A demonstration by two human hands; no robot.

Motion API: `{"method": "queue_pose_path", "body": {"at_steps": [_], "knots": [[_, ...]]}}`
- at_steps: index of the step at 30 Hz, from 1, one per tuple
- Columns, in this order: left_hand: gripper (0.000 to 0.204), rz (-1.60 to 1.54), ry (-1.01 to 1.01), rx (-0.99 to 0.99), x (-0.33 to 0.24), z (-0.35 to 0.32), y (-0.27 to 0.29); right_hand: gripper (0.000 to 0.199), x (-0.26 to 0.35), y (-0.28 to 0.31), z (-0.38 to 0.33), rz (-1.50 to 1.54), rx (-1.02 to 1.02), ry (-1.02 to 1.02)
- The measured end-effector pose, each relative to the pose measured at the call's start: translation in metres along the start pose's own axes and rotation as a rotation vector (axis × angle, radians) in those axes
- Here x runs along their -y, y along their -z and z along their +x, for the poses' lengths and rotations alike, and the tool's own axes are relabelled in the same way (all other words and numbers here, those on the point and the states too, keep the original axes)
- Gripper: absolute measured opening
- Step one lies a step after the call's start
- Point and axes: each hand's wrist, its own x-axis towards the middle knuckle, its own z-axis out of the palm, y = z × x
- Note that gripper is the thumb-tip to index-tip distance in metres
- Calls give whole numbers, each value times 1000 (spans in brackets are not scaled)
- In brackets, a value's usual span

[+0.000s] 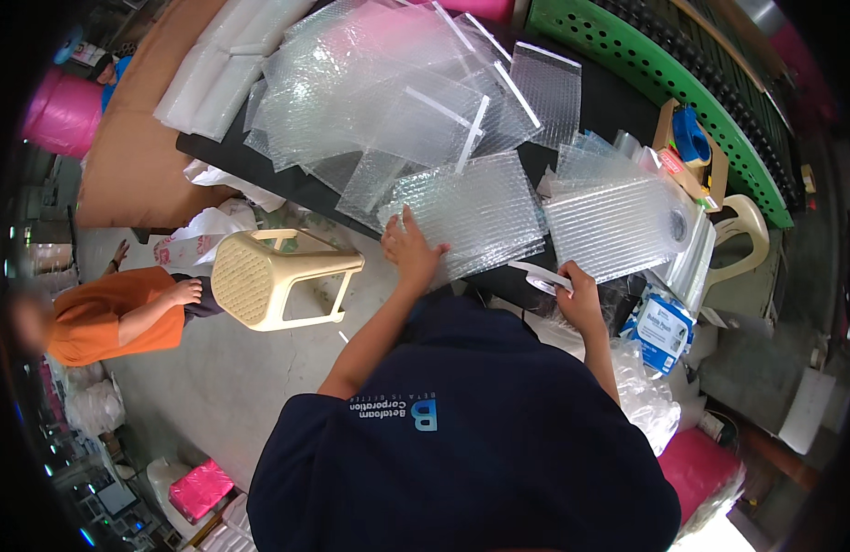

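Cream plastic stool [282, 276], green crate [692, 92], pink roll [61, 110], seated person in orange [103, 317].

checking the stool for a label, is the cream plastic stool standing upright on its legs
No, the cream plastic stool lies tipped on its side on the floor, its seat facing left and its legs pointing right toward the table.

One head camera looks steeply down, close above the black table [601, 97] (its edges bend at the rim).
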Motion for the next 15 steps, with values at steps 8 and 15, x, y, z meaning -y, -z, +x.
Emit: {"method": "queue_pose_path", "body": {"at_steps": [8,15], "knots": [[95,-2,136,-392,7,-1,-10,19,19,7,29,59,-7,188],[36,-483,43,-153,89,11,6,20,14,6,42,19,6,234]]}}
